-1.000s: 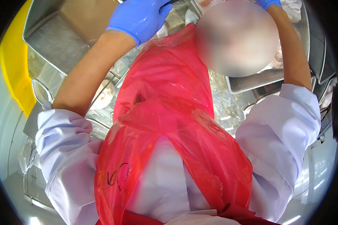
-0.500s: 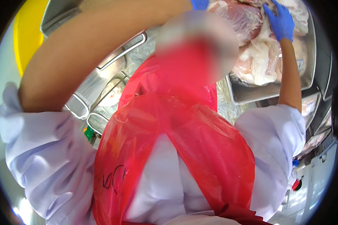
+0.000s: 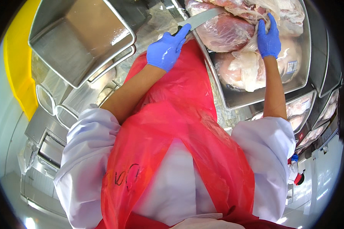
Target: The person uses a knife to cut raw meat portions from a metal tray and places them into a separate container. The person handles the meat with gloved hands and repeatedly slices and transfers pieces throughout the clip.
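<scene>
My left hand [image 3: 165, 49], in a blue glove, is closed round the dark handle of a knife [image 3: 206, 18]. One finger stretches along the handle toward the blade. The blade crosses the tray's rim and its tip rests at a large piece of raw meat [image 3: 226, 32]. My right hand [image 3: 268, 38], also blue-gloved, grips the pale skin or membrane at the right side of that meat. Below lies more pale meat, some of it in clear wrapping with a white label. It all sits in a deep metal tray [image 3: 265, 96].
An upright metal bin [image 3: 81, 42] with wire handles stands at the left, beside a yellow panel [image 3: 16, 57]. More trays of wrapped meat [image 3: 299, 110] stand at the right. A red apron [image 3: 168, 118] covers my front. A person [image 3: 295, 171] is far off at the right.
My left arm has come down from the upper edge, bringing the hand and knife into view. The right hand keeps to the meat. The view has shifted, showing more of the metal bin.
</scene>
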Demonstrator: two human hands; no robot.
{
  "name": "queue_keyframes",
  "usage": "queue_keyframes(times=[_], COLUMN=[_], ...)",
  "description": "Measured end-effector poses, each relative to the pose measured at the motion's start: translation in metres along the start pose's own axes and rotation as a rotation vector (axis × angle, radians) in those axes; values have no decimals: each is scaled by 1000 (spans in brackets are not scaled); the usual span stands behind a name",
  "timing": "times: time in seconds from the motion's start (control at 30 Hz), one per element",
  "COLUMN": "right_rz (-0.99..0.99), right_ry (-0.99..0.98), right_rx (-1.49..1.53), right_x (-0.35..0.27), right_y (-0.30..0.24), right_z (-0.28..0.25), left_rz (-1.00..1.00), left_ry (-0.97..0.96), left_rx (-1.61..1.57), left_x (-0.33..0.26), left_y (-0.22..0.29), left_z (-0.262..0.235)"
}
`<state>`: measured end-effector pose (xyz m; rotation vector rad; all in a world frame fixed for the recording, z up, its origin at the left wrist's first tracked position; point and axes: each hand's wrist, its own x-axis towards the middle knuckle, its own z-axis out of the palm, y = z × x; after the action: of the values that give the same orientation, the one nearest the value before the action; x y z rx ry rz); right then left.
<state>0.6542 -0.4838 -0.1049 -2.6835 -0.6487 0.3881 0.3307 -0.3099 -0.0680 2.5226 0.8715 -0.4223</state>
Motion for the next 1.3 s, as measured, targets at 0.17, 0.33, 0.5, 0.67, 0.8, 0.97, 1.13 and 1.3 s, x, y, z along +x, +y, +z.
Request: queue_keyframes(times=[0.17, 0.33, 0.5, 0.67, 0.8, 0.97, 1.13, 1.3], right_rz=[-107, 0, -102, -77, 24, 29, 94, 97], right_ry=[142, 85, 117, 72, -46, -51, -49, -80], right_rx=[-15, -14, -66, -175, -129, -150, -103, -70], right_x=[-10, -8, 4, 30, 43, 40, 34, 34], right_y=[-7, -56, -36, -22, -14, -29, -11, -20], right_z=[8, -12, 0, -1, 2, -1, 1, -5], left_rz=[20, 60, 103, 260, 307, 494, 1077, 1202], left_ry=[129, 212, 79, -49, -310, -501, -600, -742], left_rx=[-108, -131, 26, 159, 222, 398, 955, 1137], left_x=[-3, 7, 17, 58, 112, 166, 243, 300], left_y=[-22, -42, -52, -35, 16, 35, 76, 95], left_z=[62, 82, 37, -83, -188, -212, -210, -208])
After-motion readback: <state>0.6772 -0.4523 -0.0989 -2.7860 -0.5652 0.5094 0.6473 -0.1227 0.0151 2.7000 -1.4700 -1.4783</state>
